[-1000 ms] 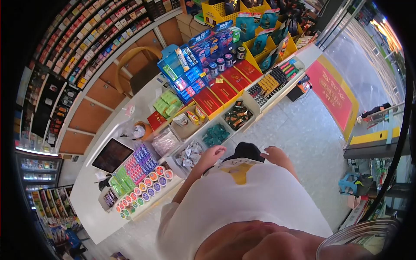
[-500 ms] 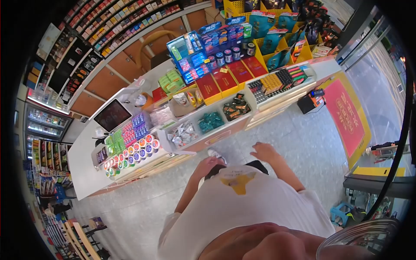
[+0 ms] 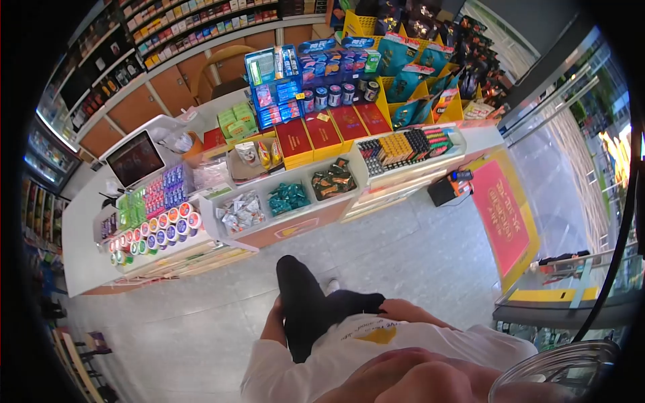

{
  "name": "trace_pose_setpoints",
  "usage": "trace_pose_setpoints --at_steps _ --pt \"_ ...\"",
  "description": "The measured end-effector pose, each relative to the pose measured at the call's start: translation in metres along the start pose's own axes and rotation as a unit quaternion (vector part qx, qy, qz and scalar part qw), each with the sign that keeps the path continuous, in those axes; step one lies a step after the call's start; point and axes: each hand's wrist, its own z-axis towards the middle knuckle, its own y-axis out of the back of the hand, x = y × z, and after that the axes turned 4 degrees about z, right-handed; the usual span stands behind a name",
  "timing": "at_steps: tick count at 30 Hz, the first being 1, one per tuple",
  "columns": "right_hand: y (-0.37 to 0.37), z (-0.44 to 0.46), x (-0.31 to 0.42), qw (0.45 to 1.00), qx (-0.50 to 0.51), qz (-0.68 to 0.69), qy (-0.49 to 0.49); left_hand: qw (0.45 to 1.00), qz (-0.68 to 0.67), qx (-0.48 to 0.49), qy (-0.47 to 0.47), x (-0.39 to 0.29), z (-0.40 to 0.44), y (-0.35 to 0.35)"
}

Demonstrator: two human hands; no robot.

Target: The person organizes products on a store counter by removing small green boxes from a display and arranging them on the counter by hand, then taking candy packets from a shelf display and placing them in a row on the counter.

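Below the shop counter [image 3: 282,232], my left hand [image 3: 276,314] hangs beside the black trouser leg [image 3: 299,305], partly hidden by it. My right hand [image 3: 393,307] is near the other thigh, by the hem of the white shirt [image 3: 416,339]. The fingers of both hands are too hidden to tell what they hold, if anything. On the counter front are bins of silver packets [image 3: 240,211], teal packets [image 3: 289,198] and dark packets [image 3: 332,180]. Rows of round tubs [image 3: 161,232] stand to the left.
A monitor [image 3: 136,158] stands on the counter. Red boxes [image 3: 293,138] and yellow racks with teal bags [image 3: 403,50] line its back. A black box [image 3: 443,191] is on the floor near a red and yellow mat [image 3: 500,225]. Low shelving stands at the bottom left.
The view has shifted and the counter now sits farther from my body. Both hands have lowered to the sides of my legs. One black trouser leg has come forward.
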Motion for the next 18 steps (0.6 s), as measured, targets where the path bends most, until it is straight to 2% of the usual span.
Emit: trace_pose_setpoints --at_steps 6,11,16,18 --pt "0.011 0.028 0.016 0.999 0.042 -0.001 -0.001 0.988 -0.093 0.123 -0.003 0.032 0.016 0.002" --pt "0.0 0.036 0.014 0.998 0.059 0.004 0.007 0.979 -0.129 0.157 0.0 0.052 0.031 -0.003" --pt "-0.017 0.029 -0.009 0.998 0.023 0.01 0.058 0.969 -0.16 0.189 -0.009 0.055 0.064 -0.011" --pt "-0.018 0.033 -0.015 0.997 0.035 -0.011 0.067 0.963 -0.217 0.157 -0.013 0.035 0.031 -0.044"
